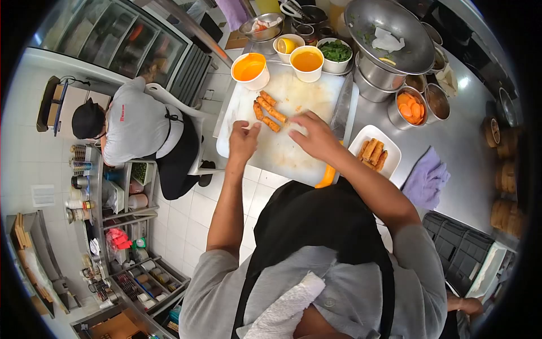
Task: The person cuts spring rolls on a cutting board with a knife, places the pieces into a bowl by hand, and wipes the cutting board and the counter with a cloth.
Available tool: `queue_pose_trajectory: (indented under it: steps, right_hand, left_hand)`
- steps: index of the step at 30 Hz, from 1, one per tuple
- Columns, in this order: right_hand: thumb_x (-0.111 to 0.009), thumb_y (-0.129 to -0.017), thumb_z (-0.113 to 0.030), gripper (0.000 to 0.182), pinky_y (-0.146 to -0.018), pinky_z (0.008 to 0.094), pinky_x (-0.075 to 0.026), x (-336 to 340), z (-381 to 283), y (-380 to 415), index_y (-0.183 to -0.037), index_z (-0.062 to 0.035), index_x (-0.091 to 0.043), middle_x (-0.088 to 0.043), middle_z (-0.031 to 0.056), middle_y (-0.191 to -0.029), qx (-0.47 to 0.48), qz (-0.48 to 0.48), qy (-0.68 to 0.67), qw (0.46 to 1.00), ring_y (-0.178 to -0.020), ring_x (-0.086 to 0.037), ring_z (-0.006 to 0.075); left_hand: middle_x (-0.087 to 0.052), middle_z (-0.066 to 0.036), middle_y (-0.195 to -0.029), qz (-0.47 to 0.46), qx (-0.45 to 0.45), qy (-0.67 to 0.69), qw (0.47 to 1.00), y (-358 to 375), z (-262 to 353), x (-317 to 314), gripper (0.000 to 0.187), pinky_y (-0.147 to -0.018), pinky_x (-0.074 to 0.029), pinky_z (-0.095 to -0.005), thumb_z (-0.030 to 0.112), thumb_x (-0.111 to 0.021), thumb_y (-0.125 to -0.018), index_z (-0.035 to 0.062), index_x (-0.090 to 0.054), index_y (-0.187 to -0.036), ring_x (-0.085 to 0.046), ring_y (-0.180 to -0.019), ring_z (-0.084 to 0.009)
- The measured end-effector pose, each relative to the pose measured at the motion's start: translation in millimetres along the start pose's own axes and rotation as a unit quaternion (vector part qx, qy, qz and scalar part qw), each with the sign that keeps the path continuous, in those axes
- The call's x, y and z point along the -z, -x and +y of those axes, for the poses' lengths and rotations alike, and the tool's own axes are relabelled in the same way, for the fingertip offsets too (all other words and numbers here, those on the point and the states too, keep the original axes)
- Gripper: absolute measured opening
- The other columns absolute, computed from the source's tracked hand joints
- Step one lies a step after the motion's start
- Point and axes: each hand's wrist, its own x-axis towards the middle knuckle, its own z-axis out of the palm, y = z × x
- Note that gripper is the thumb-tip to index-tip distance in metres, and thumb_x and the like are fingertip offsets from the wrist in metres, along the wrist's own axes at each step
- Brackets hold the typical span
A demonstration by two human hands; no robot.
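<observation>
Several browned fried rolls lie together on the white cutting board. My left hand hovers at the near left of these rolls, fingers loosely bent, with nothing visible in it. On their right is my right hand, its thumb and fingers apart and the fingertips close to the end of one roll. A wide-bladed knife rests along the board's right side, its orange handle toward my body. Beside the board, a white square dish holds more fried rolls.
Behind the rolls stand two tubs of orange sauce and a bowl of chopped greens. A large metal bowl tops stacked pots. Sliced carrots fill a pot near a purple cloth. A co-worker sits at left.
</observation>
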Motion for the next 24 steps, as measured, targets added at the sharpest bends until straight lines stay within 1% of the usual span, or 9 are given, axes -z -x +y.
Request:
queue_pose_trajectory:
  steps: [3,5,10,13,15,16,17,18,24]
  right_hand:
    - [-0.072,-0.079,-0.022,0.037,-0.089,0.0419,-0.049,-37,-1,-51,-0.108,-0.0010,-0.063,-0.061,0.0190,-0.105,-0.087,-0.027,0.120,0.989,-0.102,-0.060,0.0340]
    - [-0.072,-0.077,-0.022,0.038,-0.089,0.0435,-0.049,-54,15,-68,-0.106,0.0001,-0.063,-0.063,0.0201,-0.100,-0.083,-0.061,0.145,0.984,-0.100,-0.061,0.0356]
    - [-0.072,-0.073,-0.021,0.035,-0.085,0.0416,-0.050,-24,4,-29,-0.097,0.0022,-0.063,-0.065,0.0200,-0.100,-0.179,-0.001,0.065,0.982,-0.099,-0.062,0.0363]
    - [-0.073,-0.076,-0.018,0.029,-0.077,0.0377,-0.053,30,-5,45,-0.097,-0.0015,-0.063,-0.065,0.0161,-0.095,-0.209,0.128,-0.042,0.969,-0.085,-0.065,0.0277]
    - [-0.073,-0.078,-0.011,0.025,-0.067,0.0293,-0.053,63,22,101,-0.098,-0.0011,-0.063,-0.064,0.0123,-0.088,-0.188,0.243,-0.012,0.952,-0.074,-0.064,0.0163]
    - [-0.074,-0.078,-0.009,0.025,-0.067,0.0266,-0.053,86,17,124,-0.098,0.0007,-0.063,-0.064,0.0117,-0.084,-0.237,0.293,-0.154,0.913,-0.073,-0.064,0.0157]
    - [-0.074,-0.077,-0.011,0.026,-0.067,0.0279,-0.053,103,31,146,-0.097,0.0022,-0.063,-0.064,0.0115,-0.081,-0.279,0.293,0.005,0.915,-0.071,-0.063,0.0167]
    - [-0.074,-0.077,-0.012,0.028,-0.069,0.0310,-0.053,116,25,153,-0.099,0.0024,-0.063,-0.065,0.0132,-0.081,-0.338,0.301,0.058,0.890,-0.072,-0.064,0.0201]
    - [-0.074,-0.079,-0.018,0.032,-0.072,0.0361,-0.053,112,43,154,-0.100,0.0039,-0.065,-0.068,0.0178,-0.089,-0.361,0.295,0.105,0.879,-0.077,-0.067,0.0267]
  left_hand:
    - [-0.059,-0.010,-0.073,0.017,-0.053,-0.047,0.997,-16,-22,-23,0.050,-0.042,-0.045,-0.0287,0.025,-0.070,-0.088,-0.0031,-0.044,-0.119,-0.055,-0.051,-0.0136]
    - [-0.059,-0.010,-0.072,0.021,-0.096,-0.090,0.991,-24,-23,-39,0.050,-0.041,-0.045,-0.0295,0.023,-0.070,-0.087,-0.0037,-0.043,-0.119,-0.055,-0.049,-0.0143]
    - [-0.062,-0.017,-0.085,-0.004,-0.063,-0.055,0.997,-23,-7,-45,0.058,-0.041,-0.051,-0.0306,0.018,-0.071,-0.084,-0.0018,-0.037,-0.126,-0.059,-0.056,-0.0172]
    - [-0.065,-0.018,-0.083,-0.033,-0.006,-0.041,0.999,-10,18,-43,0.061,-0.054,-0.055,-0.0323,0.014,-0.071,-0.084,-0.0036,-0.034,-0.128,-0.066,-0.066,-0.0226]
    - [-0.062,-0.017,-0.084,-0.037,0.007,-0.024,0.999,-9,19,-44,0.062,-0.049,-0.054,-0.0307,0.012,-0.070,-0.083,-0.0031,-0.033,-0.130,-0.063,-0.063,-0.0205]
    - [-0.061,-0.016,-0.084,-0.037,0.013,-0.017,0.999,-8,22,-46,0.063,-0.047,-0.053,-0.0298,0.011,-0.070,-0.082,-0.0028,-0.033,-0.131,-0.062,-0.062,-0.0194]
    - [-0.061,-0.017,-0.085,-0.056,0.010,-0.002,0.998,-5,30,-49,0.063,-0.047,-0.053,-0.0299,0.011,-0.070,-0.082,-0.0029,-0.033,-0.131,-0.062,-0.061,-0.0193]
    - [-0.061,-0.017,-0.086,-0.075,0.007,0.011,0.997,2,41,-54,0.064,-0.048,-0.054,-0.0301,0.011,-0.070,-0.082,-0.0030,-0.033,-0.132,-0.062,-0.061,-0.0193]
    - [-0.061,-0.014,-0.086,-0.221,-0.079,0.003,0.972,41,101,-113,0.063,-0.053,-0.053,-0.0287,0.010,-0.070,-0.083,-0.0032,-0.033,-0.132,-0.061,-0.066,-0.0161]
